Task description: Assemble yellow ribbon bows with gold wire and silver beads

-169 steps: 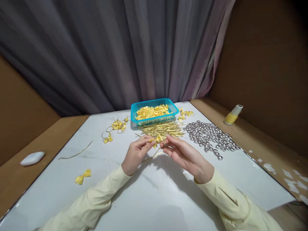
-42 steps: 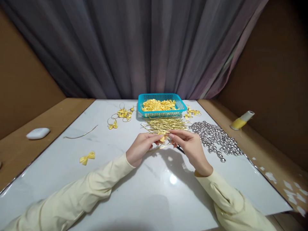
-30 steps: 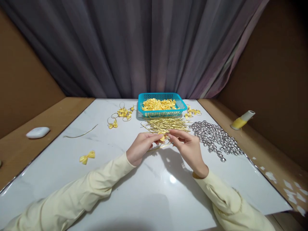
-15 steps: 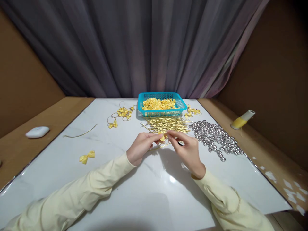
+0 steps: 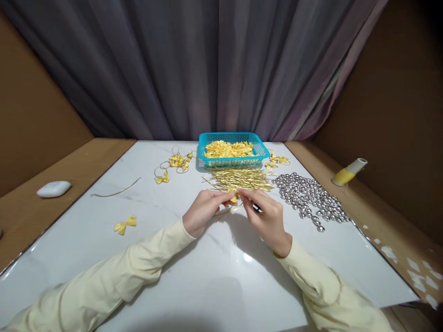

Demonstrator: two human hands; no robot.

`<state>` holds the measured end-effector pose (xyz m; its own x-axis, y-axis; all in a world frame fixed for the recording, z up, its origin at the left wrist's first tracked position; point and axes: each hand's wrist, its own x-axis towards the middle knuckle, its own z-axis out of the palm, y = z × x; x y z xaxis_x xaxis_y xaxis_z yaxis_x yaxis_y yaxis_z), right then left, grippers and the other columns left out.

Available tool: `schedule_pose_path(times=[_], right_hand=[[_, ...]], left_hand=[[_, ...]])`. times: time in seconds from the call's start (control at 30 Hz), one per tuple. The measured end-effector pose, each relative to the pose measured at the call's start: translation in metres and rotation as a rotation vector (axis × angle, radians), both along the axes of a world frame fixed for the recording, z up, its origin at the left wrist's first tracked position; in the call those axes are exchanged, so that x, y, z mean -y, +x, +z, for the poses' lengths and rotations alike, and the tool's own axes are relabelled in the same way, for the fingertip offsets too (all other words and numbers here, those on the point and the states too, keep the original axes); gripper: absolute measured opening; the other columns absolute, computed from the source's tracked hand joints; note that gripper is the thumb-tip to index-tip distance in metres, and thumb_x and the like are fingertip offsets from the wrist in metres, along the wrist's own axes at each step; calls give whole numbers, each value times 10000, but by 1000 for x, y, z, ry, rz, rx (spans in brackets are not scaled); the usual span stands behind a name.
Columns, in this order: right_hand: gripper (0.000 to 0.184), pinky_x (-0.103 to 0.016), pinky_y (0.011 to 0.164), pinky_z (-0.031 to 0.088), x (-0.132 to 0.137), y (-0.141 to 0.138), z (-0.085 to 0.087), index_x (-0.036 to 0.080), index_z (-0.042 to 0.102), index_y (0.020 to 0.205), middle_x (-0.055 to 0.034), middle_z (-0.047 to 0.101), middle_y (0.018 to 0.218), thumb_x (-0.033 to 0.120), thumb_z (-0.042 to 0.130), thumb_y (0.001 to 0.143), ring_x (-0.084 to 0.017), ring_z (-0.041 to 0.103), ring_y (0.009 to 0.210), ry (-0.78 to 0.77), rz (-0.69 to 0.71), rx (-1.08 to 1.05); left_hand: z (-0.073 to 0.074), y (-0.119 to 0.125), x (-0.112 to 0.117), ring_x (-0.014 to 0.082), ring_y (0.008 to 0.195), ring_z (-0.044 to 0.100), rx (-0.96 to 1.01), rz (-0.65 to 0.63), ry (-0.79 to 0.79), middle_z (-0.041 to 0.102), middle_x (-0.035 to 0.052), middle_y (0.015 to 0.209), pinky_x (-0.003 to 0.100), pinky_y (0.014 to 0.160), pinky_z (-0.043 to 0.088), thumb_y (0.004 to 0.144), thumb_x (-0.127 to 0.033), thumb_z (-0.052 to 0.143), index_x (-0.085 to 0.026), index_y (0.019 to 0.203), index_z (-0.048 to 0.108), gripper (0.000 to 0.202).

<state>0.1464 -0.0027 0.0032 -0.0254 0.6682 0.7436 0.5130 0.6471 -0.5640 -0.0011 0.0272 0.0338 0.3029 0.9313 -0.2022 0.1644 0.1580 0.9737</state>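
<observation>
Above the middle of the white table, my left hand (image 5: 205, 210) pinches a small yellow ribbon bow (image 5: 234, 197) between thumb and fingers. The closed fingertips of my right hand (image 5: 266, 216) grip the bow's right side; any smaller piece between them is hidden. Thin gold cord (image 5: 224, 212) shows just below the bow, between the hands. Behind the fingers lies a pile of gold cord pieces (image 5: 238, 177). A small black object (image 5: 256, 207) is partly hidden by my right hand.
A blue basket (image 5: 233, 162) of yellow bows stands at the back. Looped bows (image 5: 178, 161) lie to its left, more (image 5: 277, 160) to its right. Silver beads (image 5: 309, 196) spread at right. A single bow (image 5: 125, 225), loose cord (image 5: 116, 192), white case (image 5: 54, 189) and yellow-wound cone (image 5: 349, 172) lie outward.
My right hand has turned slightly and shifted a little left, its fingers drawing closer against the bow. My left hand stays almost still.
</observation>
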Motion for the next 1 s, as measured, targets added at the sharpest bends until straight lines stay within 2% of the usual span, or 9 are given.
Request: schedule_pose_path(times=[0.1, 0.27, 0.43, 0.73, 1.0], right_hand=[[270, -297, 684, 480, -1, 0, -3, 183, 604, 993, -51, 658, 836, 55, 459, 805, -156, 580, 760, 33, 18, 42], [280, -302, 662, 477, -2, 2, -5, 184, 582, 1005, -49, 652, 834, 41, 455, 801, -161, 571, 744, 75, 9, 118], [308, -318, 659, 477, -3, 3, -10, 179, 564, 1036, -59, 655, 861, 32, 437, 797, -180, 563, 757, 101, -11, 232], [338, -333, 678, 485, -4, 2, -14, 93, 545, 1095, -107, 648, 979, 25, 435, 783, -210, 550, 850, 203, -71, 495], [342, -337, 666, 485, -3, 3, -13, 67, 532, 1116, -121, 647, 980, 32, 435, 790, -211, 547, 830, 259, -95, 588]], left_hand=[[-1, 0, 0, 103, 564, 425, 3, 3, -2, 600, 44, 682, 238, 503, 267, 694, -397, 597, -106, 722, 680, 304], [-1, 1, 0, 99, 565, 423, 1, 11, -5, 598, 39, 680, 233, 509, 260, 714, -367, 577, -104, 737, 685, 284], [-2, 1, 0, 88, 551, 401, 12, 21, -15, 571, 19, 640, 229, 518, 253, 712, -331, 579, -100, 678, 665, 248], [-3, 3, 2, 81, 554, 371, 25, 17, -14, 504, -3, 601, 219, 511, 241, 731, -296, 555, -94, 619, 609, 237], [-3, 3, 3, 76, 555, 367, 94, -3, -44, 497, -5, 608, 215, 518, 246, 738, -270, 542, -89, 652, 618, 214]])
